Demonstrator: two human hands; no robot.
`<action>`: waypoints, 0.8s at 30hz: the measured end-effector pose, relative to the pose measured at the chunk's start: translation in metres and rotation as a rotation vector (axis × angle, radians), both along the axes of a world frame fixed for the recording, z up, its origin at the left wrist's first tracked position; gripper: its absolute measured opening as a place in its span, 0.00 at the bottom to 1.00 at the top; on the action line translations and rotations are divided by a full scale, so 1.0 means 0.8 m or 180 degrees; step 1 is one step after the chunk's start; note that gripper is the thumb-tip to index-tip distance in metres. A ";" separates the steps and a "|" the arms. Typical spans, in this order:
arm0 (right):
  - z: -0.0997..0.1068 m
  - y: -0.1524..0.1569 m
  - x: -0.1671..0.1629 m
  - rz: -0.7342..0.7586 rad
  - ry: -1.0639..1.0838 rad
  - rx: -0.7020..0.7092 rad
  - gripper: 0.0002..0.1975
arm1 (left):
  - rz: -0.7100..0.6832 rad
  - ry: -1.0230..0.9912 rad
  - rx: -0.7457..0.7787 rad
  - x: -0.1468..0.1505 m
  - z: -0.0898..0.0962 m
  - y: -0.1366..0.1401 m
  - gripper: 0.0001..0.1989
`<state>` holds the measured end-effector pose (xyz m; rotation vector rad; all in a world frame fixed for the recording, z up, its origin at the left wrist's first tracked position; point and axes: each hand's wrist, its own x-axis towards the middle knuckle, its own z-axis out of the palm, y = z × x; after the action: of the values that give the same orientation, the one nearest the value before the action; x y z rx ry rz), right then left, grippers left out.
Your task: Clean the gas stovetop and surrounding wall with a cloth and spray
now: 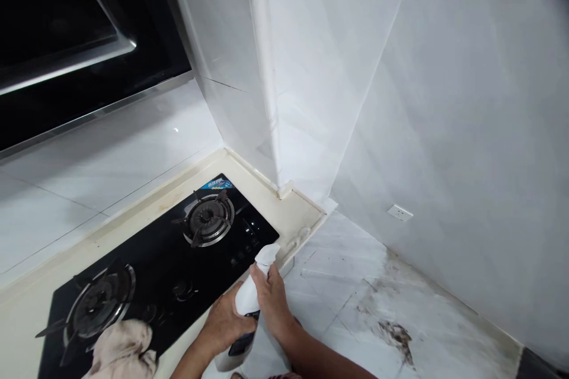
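We see the bottle (246, 301) between both hands' fingers (261, 282); left of them lies the stove (164, 254), a cloth (124, 343) apparently on its near edge. Beyond them extends the countertop (262, 207); rightward, a wall socket (400, 213).

A white spray bottle (246, 298) with a dark label (242, 343) is held tilted, its white nozzle (267, 253) near the countertop's front edge (307, 233).
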<state>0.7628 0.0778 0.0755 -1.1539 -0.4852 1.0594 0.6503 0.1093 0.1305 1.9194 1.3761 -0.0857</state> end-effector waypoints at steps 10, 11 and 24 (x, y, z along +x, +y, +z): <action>0.011 -0.013 -0.055 0.0833 0.0048 0.1007 0.32 | 0.0506 -0.0674 0.0508 -0.088 -0.001 -0.032 0.22; 0.011 -0.015 -0.067 0.0973 0.0006 0.1051 0.32 | 0.0582 -0.0798 0.0532 -0.104 0.005 -0.039 0.21; 0.017 -0.048 -0.252 0.2365 -0.1022 0.0850 0.15 | 0.2837 -0.0589 0.1634 -0.425 0.051 -0.181 0.17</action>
<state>0.5616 0.0395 0.0889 -0.9150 -1.3389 1.3827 0.3099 -0.0356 0.1715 1.4425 2.1211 0.9220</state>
